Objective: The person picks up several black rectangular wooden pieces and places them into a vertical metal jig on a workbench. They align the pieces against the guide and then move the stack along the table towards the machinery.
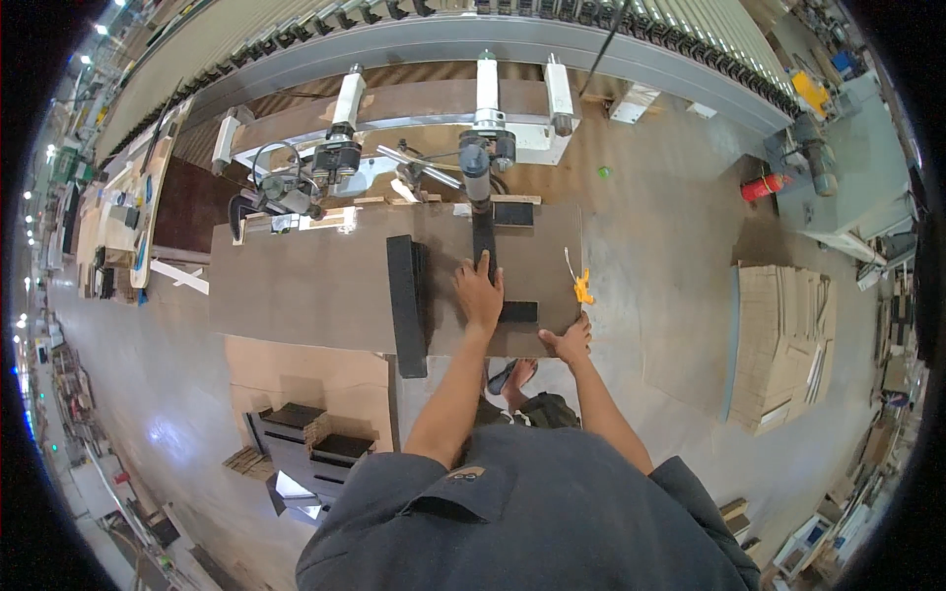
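My left hand [480, 295] lies flat on the brown worktop [305, 286]. Its outstretched index finger touches a narrow black strip [484, 236] that reaches under a grey machine head [475, 167]. Beside that hand is a short black block [518, 312]. My right hand [570, 341] rests at the worktop's front right corner, thumb spread from the fingers, and I see nothing in it. Just beyond it, an orange tool [583, 287] hangs at the right edge. Left of my left hand, a stack of long black boards [406, 305] overhangs the front edge.
Another black piece [513, 214] sits against the wooden fence at the back. White machine arms [347, 98] stand behind the worktop. Stacked cardboard [783, 340] stands on the floor at right, a red extinguisher [764, 187] farther back. Dark panels [296, 433] lie low at left.
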`<state>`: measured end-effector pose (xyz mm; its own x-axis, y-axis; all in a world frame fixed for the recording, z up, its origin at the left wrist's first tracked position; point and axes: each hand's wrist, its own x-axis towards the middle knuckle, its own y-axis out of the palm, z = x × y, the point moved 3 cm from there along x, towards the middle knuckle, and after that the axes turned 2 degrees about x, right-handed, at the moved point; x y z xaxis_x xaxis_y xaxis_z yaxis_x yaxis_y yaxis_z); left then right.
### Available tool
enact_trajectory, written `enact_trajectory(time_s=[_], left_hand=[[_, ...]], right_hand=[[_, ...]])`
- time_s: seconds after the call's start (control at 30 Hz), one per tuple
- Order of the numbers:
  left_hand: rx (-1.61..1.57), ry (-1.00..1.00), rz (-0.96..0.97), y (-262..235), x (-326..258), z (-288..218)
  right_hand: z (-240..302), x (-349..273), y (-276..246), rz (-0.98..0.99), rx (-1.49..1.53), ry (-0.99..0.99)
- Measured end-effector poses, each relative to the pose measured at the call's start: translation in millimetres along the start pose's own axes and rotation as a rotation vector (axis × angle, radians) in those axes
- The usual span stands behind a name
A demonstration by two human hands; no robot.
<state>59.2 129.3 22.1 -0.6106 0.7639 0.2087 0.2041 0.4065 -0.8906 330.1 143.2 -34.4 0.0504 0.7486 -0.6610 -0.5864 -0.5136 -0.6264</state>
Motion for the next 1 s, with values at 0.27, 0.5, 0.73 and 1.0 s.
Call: enact_trajectory(time_s=[0.27, 0.5, 0.73, 1.0], left_hand=[[-0.1, -0.041, 0.005, 7.5, -0.4, 15.5], [-0.095, -0.122, 0.135, 6.1, 2.1, 19.8], [-0.241, -0.11, 0.143, -10.0, -49.6, 29.6], [-0.355, 0.085, 0.151, -7.3, -112.7, 84.4]], right_hand=[[-1.3, -0.2, 1.4, -0.047, -0.023, -0.056], [-2.7, 3.2, 0.8, -0.019, -0.053, -0.035], [2.1, 5.6, -1.5, -0.13, -0.089, -0.311], [5.0, -11.0, -1.4, -0.089, 0.005, -0.067]])
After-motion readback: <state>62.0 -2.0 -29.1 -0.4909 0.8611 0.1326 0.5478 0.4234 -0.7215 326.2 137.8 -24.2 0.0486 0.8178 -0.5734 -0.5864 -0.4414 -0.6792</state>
